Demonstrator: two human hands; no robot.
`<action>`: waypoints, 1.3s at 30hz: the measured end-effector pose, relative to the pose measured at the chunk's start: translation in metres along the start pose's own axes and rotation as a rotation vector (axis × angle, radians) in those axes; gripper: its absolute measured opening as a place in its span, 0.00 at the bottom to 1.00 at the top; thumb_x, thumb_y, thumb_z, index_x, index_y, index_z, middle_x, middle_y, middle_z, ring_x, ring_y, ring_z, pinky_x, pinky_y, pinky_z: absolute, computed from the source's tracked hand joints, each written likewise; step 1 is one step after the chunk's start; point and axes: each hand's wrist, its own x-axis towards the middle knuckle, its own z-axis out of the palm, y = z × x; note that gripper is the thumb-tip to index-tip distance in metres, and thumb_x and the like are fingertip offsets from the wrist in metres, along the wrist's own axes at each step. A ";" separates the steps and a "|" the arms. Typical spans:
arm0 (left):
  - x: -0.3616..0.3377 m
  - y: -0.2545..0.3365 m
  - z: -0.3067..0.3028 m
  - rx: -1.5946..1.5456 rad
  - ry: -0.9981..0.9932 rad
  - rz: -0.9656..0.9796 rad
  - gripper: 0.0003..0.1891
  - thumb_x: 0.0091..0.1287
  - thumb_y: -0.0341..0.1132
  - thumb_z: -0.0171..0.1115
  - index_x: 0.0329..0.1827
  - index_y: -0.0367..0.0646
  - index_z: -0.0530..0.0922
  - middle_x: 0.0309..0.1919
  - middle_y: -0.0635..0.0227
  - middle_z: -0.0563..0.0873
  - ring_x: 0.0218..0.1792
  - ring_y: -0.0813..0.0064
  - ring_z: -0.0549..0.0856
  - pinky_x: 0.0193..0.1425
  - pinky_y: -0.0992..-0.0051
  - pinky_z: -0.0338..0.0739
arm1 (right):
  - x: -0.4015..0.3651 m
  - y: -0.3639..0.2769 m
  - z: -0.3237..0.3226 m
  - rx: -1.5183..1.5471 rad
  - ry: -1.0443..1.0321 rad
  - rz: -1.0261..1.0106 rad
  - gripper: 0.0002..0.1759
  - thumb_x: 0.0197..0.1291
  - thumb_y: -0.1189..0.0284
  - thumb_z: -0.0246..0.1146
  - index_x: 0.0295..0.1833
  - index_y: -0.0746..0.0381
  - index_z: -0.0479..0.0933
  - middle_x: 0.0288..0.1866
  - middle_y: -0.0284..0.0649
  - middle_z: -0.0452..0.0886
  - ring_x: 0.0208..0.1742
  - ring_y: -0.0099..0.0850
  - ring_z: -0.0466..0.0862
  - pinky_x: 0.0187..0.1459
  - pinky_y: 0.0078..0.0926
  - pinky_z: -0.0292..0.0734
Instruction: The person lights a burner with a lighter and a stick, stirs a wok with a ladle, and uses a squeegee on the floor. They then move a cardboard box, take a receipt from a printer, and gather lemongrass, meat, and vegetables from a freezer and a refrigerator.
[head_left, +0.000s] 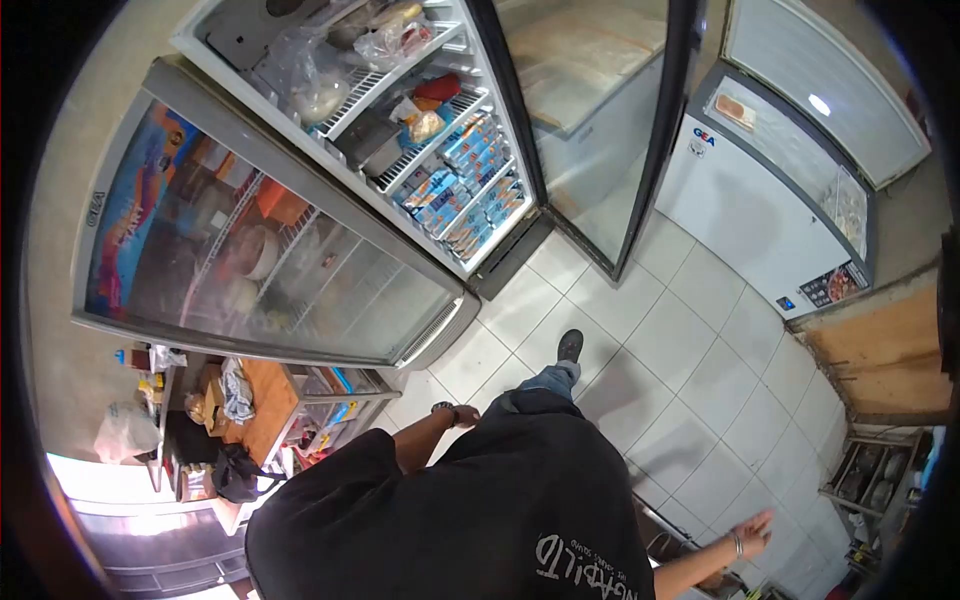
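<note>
My left hand [467, 415], with a dark watch at the wrist, hangs close to my body. Its fingers are too small and partly turned away to read, and no object shows in it. My right hand [752, 533] is held out to the side over the tiled floor, fingers stretched, slightly blurred, with nothing in it. A bracelet circles that wrist. Ahead of me stands an upright fridge [455, 262] with its glass door [590, 130] swung open. Blue-and-white packs [470, 190] fill its lower shelves; plastic bags [310, 85] and a grey container [368, 140] sit higher up.
A second glass-door fridge [330, 290] stands closed at left, beside a wooden-topped shelf unit [268, 395] with assorted items. At right is a white chest freezer [740, 215] with its lid raised. A metal rack [870, 475] stands at lower right. White tiles [690, 350] cover the floor.
</note>
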 end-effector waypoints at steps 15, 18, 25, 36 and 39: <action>0.085 0.087 -0.237 -0.270 0.465 0.190 0.27 0.61 0.56 0.59 0.54 0.46 0.77 0.46 0.54 0.84 0.48 0.60 0.82 0.54 0.65 0.74 | -0.431 0.166 0.339 0.079 -1.573 -1.568 0.15 0.65 0.75 0.51 0.55 0.70 0.69 0.54 0.57 0.74 0.48 0.42 0.78 0.42 0.33 0.78; 0.099 0.081 -0.284 -0.436 0.947 0.280 0.24 0.60 0.48 0.64 0.53 0.42 0.76 0.40 0.57 0.85 0.43 0.64 0.83 0.46 0.69 0.76 | -0.450 0.186 0.362 0.109 -1.622 -1.577 0.15 0.64 0.76 0.51 0.55 0.69 0.69 0.54 0.58 0.74 0.47 0.42 0.78 0.42 0.34 0.79; 0.002 0.096 -0.503 -1.690 1.249 0.751 0.35 0.69 0.37 0.55 0.72 0.47 0.43 0.36 0.56 0.80 0.27 0.68 0.83 0.31 0.68 0.83 | -0.472 0.228 0.396 0.083 -1.714 -1.531 0.15 0.63 0.78 0.51 0.55 0.68 0.68 0.53 0.59 0.73 0.45 0.42 0.78 0.40 0.35 0.79; -0.004 0.069 -0.628 -2.016 1.050 0.650 0.24 0.61 0.20 0.36 0.62 0.22 0.49 0.41 0.35 0.78 0.35 0.44 0.84 0.38 0.55 0.86 | -0.392 0.291 0.363 -0.809 -1.700 -1.242 0.24 0.53 0.87 0.52 0.58 0.67 0.66 0.46 0.58 0.77 0.34 0.38 0.78 0.34 0.31 0.76; -0.001 0.065 -0.631 -1.899 1.005 0.641 0.20 0.62 0.20 0.37 0.59 0.23 0.53 0.46 0.34 0.74 0.45 0.44 0.82 0.43 0.61 0.87 | -0.371 0.308 0.342 -1.118 -1.648 -1.190 0.26 0.49 0.88 0.54 0.58 0.69 0.68 0.41 0.54 0.80 0.28 0.37 0.78 0.30 0.29 0.74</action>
